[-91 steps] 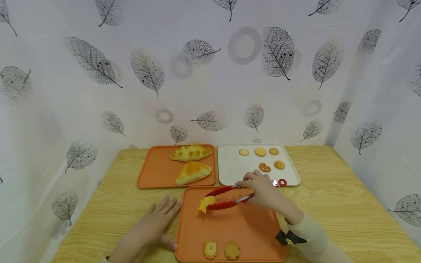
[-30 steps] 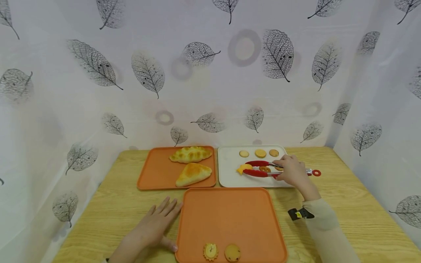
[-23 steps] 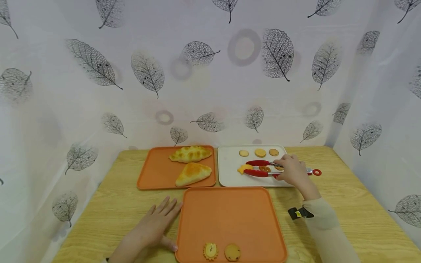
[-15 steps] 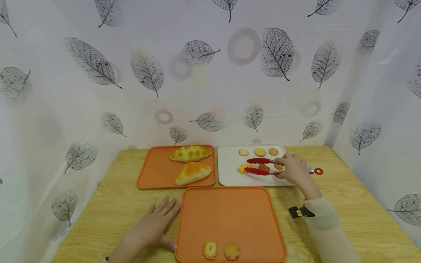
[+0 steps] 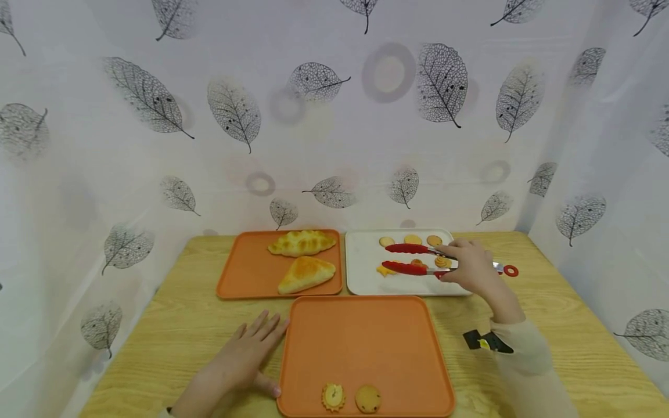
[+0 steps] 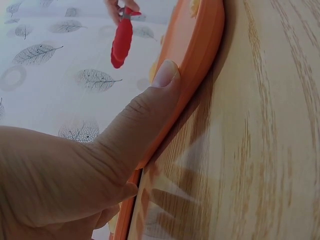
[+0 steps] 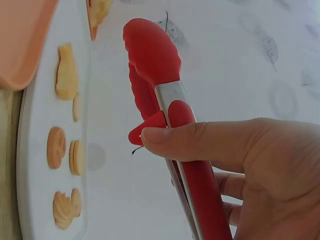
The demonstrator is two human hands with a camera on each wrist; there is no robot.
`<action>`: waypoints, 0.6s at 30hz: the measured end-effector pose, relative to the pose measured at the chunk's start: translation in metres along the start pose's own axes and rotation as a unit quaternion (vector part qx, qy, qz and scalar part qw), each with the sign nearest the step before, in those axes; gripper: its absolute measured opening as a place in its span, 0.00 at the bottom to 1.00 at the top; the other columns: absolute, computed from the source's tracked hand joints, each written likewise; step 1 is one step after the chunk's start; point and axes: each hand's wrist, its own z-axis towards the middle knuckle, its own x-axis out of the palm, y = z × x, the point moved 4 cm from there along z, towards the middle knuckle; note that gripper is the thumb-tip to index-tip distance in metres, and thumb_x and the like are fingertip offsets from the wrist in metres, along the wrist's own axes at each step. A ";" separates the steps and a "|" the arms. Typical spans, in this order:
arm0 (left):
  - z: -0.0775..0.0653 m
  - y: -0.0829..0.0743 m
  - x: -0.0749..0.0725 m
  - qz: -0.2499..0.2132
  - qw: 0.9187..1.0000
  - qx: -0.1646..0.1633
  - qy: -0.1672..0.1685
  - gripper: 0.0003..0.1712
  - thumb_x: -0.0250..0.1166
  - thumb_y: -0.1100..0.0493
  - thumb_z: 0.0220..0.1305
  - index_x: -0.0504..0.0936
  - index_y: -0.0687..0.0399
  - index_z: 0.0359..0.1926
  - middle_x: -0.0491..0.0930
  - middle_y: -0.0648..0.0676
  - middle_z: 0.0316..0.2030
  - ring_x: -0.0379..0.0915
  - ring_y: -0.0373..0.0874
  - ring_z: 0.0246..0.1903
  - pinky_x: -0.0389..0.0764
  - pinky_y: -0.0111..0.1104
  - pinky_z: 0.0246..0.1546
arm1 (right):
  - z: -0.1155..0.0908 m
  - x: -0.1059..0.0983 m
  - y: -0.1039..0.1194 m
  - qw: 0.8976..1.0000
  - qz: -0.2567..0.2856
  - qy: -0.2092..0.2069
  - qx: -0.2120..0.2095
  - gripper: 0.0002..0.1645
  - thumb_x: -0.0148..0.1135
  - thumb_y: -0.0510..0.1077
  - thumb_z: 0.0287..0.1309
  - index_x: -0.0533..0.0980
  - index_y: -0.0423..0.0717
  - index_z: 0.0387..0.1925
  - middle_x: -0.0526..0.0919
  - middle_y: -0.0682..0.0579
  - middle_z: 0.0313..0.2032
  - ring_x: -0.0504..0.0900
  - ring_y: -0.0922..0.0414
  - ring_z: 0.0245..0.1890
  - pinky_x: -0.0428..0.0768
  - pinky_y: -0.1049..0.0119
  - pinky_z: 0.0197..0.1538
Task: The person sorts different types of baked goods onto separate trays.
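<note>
My right hand (image 5: 473,268) grips a pair of red-tipped metal tongs (image 5: 406,268) above the white tray (image 5: 359,281). The tongs' tips are spread and have nothing between them. Under them on the tray lies a yellow fish-shaped biscuit (image 7: 67,75), partly covered by the tongs in the head view. A pretzel (image 7: 56,147) and a swirled biscuit (image 5: 442,262) sit beside it. My left hand (image 5: 243,357) rests with fingers spread at the left edge of the near orange tray (image 5: 366,342). Its thumb touches the rim, as the left wrist view shows.
Three round biscuits, one of them a thick cookie (image 5: 413,239), line the white tray's back. Two breads, one a triangular bun (image 5: 306,274), lie on the far orange tray (image 5: 245,273). A scalloped biscuit (image 5: 333,397) and a round cookie (image 5: 368,399) sit at the near tray's front.
The tongs carried the fish-shaped biscuit from over the near orange tray to the white tray, let it go and rose off it. The left hand has stayed in place.
</note>
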 end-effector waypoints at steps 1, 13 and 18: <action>0.000 0.000 0.000 0.000 1.000 0.001 -0.001 0.73 0.63 0.21 0.33 0.50 0.53 0.76 0.49 0.63 0.76 0.39 0.66 0.75 0.51 0.71 0.64 | -0.001 -0.001 0.004 1.000 -0.002 -0.005 -0.010 0.40 0.76 0.45 0.44 0.75 0.45 0.62 0.75 0.35 0.56 0.67 0.33 0.55 0.68 0.33 0.48; 0.001 0.001 0.001 0.002 1.000 -0.005 0.002 0.73 0.63 0.20 0.33 0.50 0.51 0.77 0.48 0.62 0.76 0.38 0.64 0.76 0.51 0.70 0.65 | -0.018 -0.002 0.057 0.990 -0.027 -0.050 -0.132 0.35 0.81 0.44 0.35 0.82 0.49 0.52 0.80 0.47 0.43 0.73 0.42 0.47 0.72 0.47 0.38; 0.000 0.001 0.000 -0.001 1.000 -0.003 0.003 0.73 0.63 0.20 0.33 0.50 0.52 0.77 0.48 0.63 0.76 0.38 0.65 0.76 0.51 0.70 0.65 | -0.027 0.010 0.079 0.978 -0.038 -0.061 -0.195 0.35 0.83 0.44 0.31 0.83 0.50 0.49 0.80 0.52 0.41 0.73 0.49 0.42 0.72 0.54 0.38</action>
